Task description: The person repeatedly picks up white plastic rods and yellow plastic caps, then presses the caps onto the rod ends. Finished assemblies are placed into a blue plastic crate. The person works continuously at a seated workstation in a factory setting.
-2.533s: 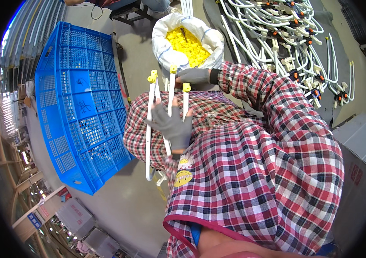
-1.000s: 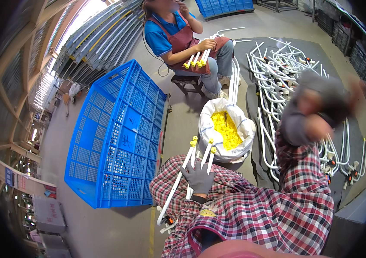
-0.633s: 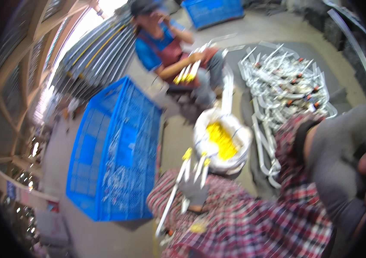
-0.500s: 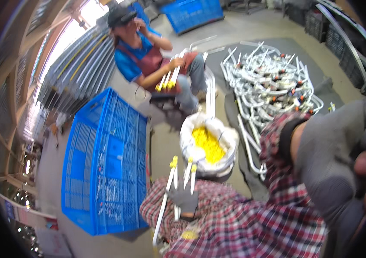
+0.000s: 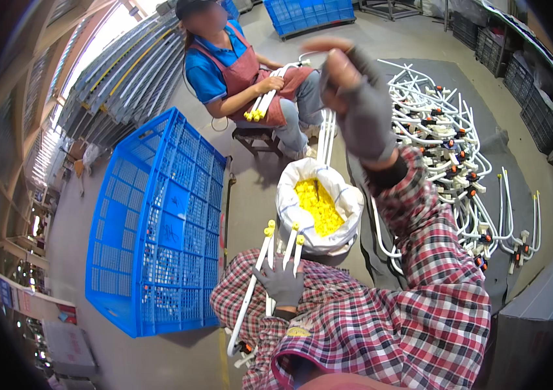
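Note:
My left hand (image 5: 281, 284), in a grey fingerless glove, rests on my lap and grips several white bent tubes (image 5: 261, 260). Yellow caps (image 5: 270, 226) sit on their upper ends, which point away from me. In mid-air to the right of the sack, my right hand (image 5: 361, 107), gloved the same way, is raised. Its bare fingertips are apart and somewhat blurred, with nothing visible between them. Just beyond my left hand stands a white sack (image 5: 287, 188) with its mouth folded open. Loose yellow caps (image 5: 319, 205) fill it.
A big blue mesh crate (image 5: 175, 188) stands at left. Across from me a seated person (image 5: 237, 71) holds white tubes with yellow ends. White tubes with black and orange fittings (image 5: 442, 143) are heaped on a grey mat (image 5: 485, 104) at right. A grey box (image 5: 537, 289) is at lower right.
My right hand has moved from close by at the far right to mid-air beyond the sack. My left hand keeps its tubes. The seated person's raised hand has come down.

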Demonstrator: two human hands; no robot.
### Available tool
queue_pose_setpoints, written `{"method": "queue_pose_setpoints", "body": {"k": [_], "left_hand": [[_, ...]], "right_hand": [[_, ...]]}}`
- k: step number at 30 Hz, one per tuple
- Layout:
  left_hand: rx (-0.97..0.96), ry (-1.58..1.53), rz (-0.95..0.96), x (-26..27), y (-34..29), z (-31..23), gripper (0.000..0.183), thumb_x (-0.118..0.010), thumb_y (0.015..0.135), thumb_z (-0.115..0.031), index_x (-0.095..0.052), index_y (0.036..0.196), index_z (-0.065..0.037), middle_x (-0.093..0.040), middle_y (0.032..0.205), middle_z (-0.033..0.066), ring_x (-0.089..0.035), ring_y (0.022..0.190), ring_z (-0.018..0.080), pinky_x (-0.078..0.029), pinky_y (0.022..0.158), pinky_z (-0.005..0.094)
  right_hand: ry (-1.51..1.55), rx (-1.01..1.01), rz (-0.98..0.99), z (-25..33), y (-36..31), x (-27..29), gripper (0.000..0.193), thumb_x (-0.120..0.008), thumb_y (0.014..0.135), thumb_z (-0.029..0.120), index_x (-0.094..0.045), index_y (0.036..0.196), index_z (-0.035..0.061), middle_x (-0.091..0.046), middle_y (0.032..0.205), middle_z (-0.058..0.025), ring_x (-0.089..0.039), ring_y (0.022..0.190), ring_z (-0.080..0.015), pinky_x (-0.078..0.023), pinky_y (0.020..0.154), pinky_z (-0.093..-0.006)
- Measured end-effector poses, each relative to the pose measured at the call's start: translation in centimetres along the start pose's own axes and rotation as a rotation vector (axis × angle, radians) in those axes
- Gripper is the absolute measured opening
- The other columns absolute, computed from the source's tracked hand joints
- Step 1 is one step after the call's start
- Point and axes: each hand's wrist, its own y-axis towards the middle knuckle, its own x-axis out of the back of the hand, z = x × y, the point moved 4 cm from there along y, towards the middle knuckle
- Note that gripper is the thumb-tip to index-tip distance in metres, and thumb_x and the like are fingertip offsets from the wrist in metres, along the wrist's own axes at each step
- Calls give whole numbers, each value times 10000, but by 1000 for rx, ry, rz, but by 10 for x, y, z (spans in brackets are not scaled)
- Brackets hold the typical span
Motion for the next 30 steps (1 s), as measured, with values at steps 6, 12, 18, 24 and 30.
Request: {"method": "queue_pose_setpoints", "body": {"k": [6,12,18,24,30], "left_hand": [[102,-287,-24,5,8,-2,413,-682,884,-466,-762,1143,-155,-621,1372,127,-468,1349,432,-208,1162,734],[75,0,152,2,5,-2,416,-629,919,-519,-724,1220,-248,-615,1385,90,-425,1383,422,-160,1173,734],[27,-1,-49,4,1,-1,389,-608,935,-535,-793,1044,-211,-695,1127,85,-486,1269,428,-140,1190,722],[52,-24,-63,5,3,3,371,-641,908,-512,-792,1002,-187,-696,1099,93,-509,1230,433,-173,1175,736],[29,-53,-107,5,-2,7,382,-655,899,-496,-792,1101,-202,-647,1240,100,-450,1312,416,-135,1190,721]], "right_hand": [[265,-217,1059,-73,-127,-84,351,-621,1041,334,-712,947,8,-670,759,-52,-573,649,-127,-461,612,-292],[-15,-678,541,-174,-243,-31,386,-532,1070,330,-720,907,33,-646,770,2,-555,736,-68,-447,677,-268],[169,-845,232,-181,-257,-3,403,-523,1079,339,-697,870,41,-477,672,61,-382,607,-32,-297,569,-214],[212,-742,60,-165,-230,28,393,-535,1072,343,-652,862,32,-449,658,54,-368,559,-43,-272,531,-227],[168,-671,-105,-146,-231,44,382,-551,1050,391,-599,851,68,-420,599,36,-350,528,-83,-285,535,-258]]}}
